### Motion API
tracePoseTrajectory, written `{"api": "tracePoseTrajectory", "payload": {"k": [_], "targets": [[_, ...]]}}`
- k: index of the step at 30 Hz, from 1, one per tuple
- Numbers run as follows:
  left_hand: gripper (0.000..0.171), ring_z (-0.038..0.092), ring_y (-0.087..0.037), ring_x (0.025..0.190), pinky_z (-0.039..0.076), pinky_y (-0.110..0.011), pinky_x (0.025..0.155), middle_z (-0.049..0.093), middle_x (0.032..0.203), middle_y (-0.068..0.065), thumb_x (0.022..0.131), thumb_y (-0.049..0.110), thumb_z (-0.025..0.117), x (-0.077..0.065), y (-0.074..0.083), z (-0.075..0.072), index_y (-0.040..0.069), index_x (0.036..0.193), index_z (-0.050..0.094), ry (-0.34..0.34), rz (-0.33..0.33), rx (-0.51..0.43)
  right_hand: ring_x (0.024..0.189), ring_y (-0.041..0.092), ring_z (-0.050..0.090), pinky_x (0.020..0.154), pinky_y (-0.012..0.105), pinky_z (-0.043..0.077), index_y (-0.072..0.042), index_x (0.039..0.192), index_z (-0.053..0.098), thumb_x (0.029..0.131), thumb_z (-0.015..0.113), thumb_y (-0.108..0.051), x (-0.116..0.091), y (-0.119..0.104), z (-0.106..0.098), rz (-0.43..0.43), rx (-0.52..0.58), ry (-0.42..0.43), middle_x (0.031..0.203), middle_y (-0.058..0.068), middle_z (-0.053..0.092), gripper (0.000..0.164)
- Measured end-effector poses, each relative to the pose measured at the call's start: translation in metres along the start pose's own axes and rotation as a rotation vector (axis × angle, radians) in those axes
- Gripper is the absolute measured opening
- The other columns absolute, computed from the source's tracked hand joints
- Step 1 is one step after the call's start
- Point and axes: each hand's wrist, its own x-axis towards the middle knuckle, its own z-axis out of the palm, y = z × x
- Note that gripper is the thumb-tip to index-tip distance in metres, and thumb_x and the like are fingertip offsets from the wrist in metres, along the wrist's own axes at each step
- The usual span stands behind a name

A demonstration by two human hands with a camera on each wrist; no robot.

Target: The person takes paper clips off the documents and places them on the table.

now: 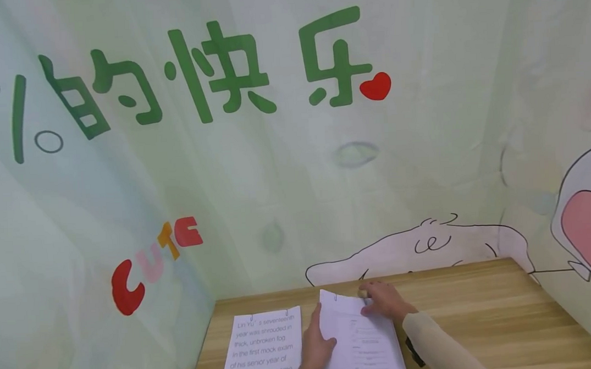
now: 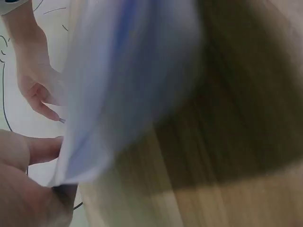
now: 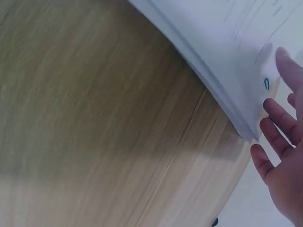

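A stack of white printed sheets (image 1: 349, 342) stands raised off the wooden table. My left hand (image 1: 317, 344) grips its left edge, thumb on the front and the other fingers behind. At the top right corner is my right hand (image 1: 383, 300), fingers spread and slightly bent. A small teal paper clip (image 3: 266, 84) sits at the sheets' top edge, between that hand's thumb and forefinger. Another paper clip (image 1: 336, 297) is on the top edge further left. In the left wrist view the blurred sheets (image 2: 123, 85) hide part of the right hand (image 2: 42, 90).
Left of the stack lies a large-print English page (image 1: 263, 345) with paper clips along its top. The wooden table (image 1: 479, 308) extends to the right. Behind it hangs a pale printed curtain (image 1: 275, 180) with green characters and cartoon drawings.
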Motion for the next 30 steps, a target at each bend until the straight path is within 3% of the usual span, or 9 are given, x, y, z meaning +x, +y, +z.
{"api": "tracePoseTrajectory", "payload": {"k": [4, 9, 13, 18, 25, 30], "targets": [[0.1, 0.047, -0.05, 0.145, 0.042, -0.063, 0.118, 0.041, 0.164, -0.027, 0.075, -0.016, 0.073, -0.004, 0.001, -0.001, 0.003, 0.164, 0.032, 0.001, 0.004, -0.11, 0.1, 0.022, 0.066, 0.092, 0.05, 0.059, -0.013, 0.137, 0.068, 0.086, 0.088, -0.024, 0.0, 0.002, -0.002, 0.04, 0.146, 0.019, 0.113, 0.004, 0.073, 0.056], [0.098, 0.04, -0.045, 0.152, 0.034, -0.06, 0.124, 0.035, 0.169, -0.021, 0.078, -0.017, 0.069, -0.007, 0.004, -0.001, 0.004, 0.166, 0.029, 0.042, -0.024, -0.257, 0.112, 0.028, 0.067, 0.101, 0.056, 0.057, -0.012, 0.133, 0.071, 0.089, 0.086, -0.022, -0.001, -0.003, -0.017, 0.062, 0.319, 0.039, 0.123, 0.008, 0.072, 0.048], [0.098, 0.044, -0.043, 0.15, 0.042, -0.057, 0.121, 0.037, 0.169, -0.02, 0.08, -0.017, 0.069, -0.011, 0.007, -0.003, 0.006, 0.166, 0.029, 0.076, -0.043, -0.321, 0.112, 0.028, 0.065, 0.102, 0.055, 0.054, -0.011, 0.124, 0.074, 0.089, 0.085, -0.017, 0.001, -0.005, -0.026, 0.067, 0.375, 0.065, 0.121, 0.007, 0.073, 0.038], [0.098, 0.053, -0.041, 0.143, 0.052, -0.051, 0.113, 0.041, 0.166, -0.021, 0.08, -0.017, 0.069, -0.016, 0.011, -0.008, 0.007, 0.166, 0.03, 0.078, -0.034, -0.386, 0.101, 0.023, 0.062, 0.091, 0.045, 0.054, -0.01, 0.118, 0.076, 0.089, 0.082, -0.012, 0.003, -0.003, -0.036, 0.032, 0.415, 0.058, 0.114, 0.005, 0.072, 0.029], [0.098, 0.058, -0.042, 0.138, 0.059, -0.042, 0.105, 0.043, 0.164, -0.024, 0.081, -0.017, 0.07, -0.019, 0.015, -0.012, 0.008, 0.167, 0.029, 0.067, -0.061, -0.433, 0.093, 0.022, 0.06, 0.078, 0.032, 0.052, -0.01, 0.111, 0.076, 0.09, 0.079, -0.01, -0.001, -0.004, -0.053, -0.034, 0.527, -0.035, 0.106, 0.006, 0.07, 0.022], [0.099, 0.06, -0.04, 0.136, 0.061, -0.039, 0.102, 0.045, 0.163, -0.022, 0.081, -0.018, 0.07, -0.022, 0.017, -0.015, 0.009, 0.167, 0.029, 0.072, -0.089, -0.459, 0.086, 0.021, 0.064, 0.069, 0.028, 0.057, -0.006, 0.109, 0.077, 0.09, 0.079, -0.011, -0.002, -0.005, -0.063, -0.068, 0.592, -0.085, 0.102, 0.008, 0.07, 0.02]]}}
